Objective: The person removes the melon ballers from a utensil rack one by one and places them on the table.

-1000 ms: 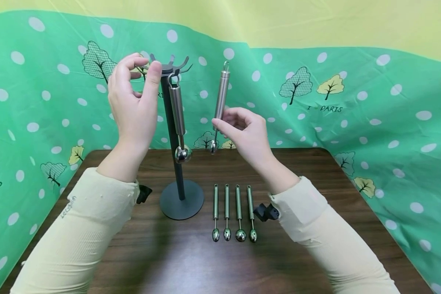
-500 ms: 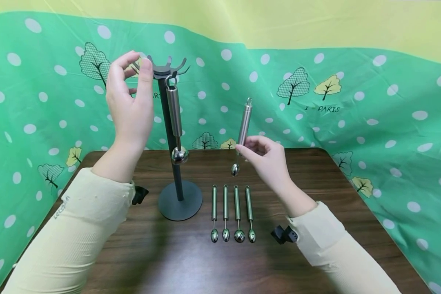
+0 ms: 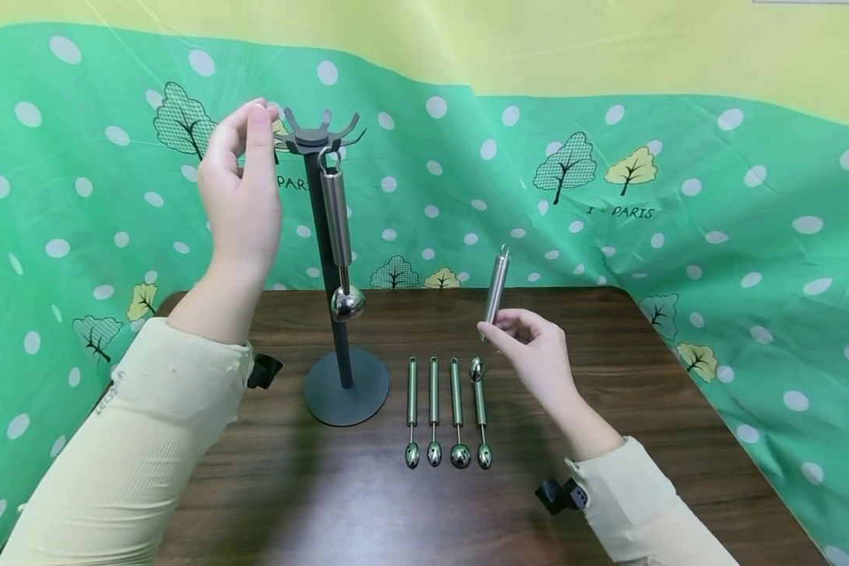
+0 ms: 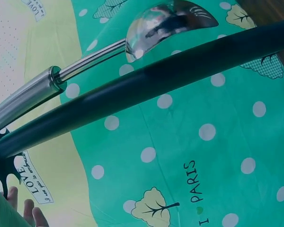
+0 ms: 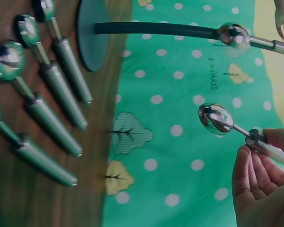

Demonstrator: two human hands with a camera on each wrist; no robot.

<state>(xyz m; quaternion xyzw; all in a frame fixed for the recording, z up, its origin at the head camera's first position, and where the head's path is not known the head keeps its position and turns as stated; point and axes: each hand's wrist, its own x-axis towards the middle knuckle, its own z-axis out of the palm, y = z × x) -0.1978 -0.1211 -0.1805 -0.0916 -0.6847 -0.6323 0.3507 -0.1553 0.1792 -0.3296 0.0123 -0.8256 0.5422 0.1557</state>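
Observation:
My right hand (image 3: 534,346) pinches a steel melon baller (image 3: 497,287) near the lower end of its handle, above the table. Its handle ring points up in the head view, and the scoop hangs below the fingers; in the right wrist view the shiny scoop (image 5: 216,118) shows fully. To the left of the dark hook stand (image 3: 342,346) my left hand (image 3: 240,185) is raised beside the hooks, fingers extended and holding nothing visible. A second melon baller (image 3: 337,216) with a larger scoop hangs by its ring from a front hook, scoop downward.
Several more melon ballers (image 3: 456,393) lie in a row on the brown wooden table (image 3: 368,503), right of the stand's round base (image 3: 347,393), scoops toward me. A green dotted curtain (image 3: 410,196) hangs behind the table.
My right hand has moved down and to the right with its melon baller, away from the stand. The left hand has shifted slightly left from the hooks, thumb and fingers closer together.

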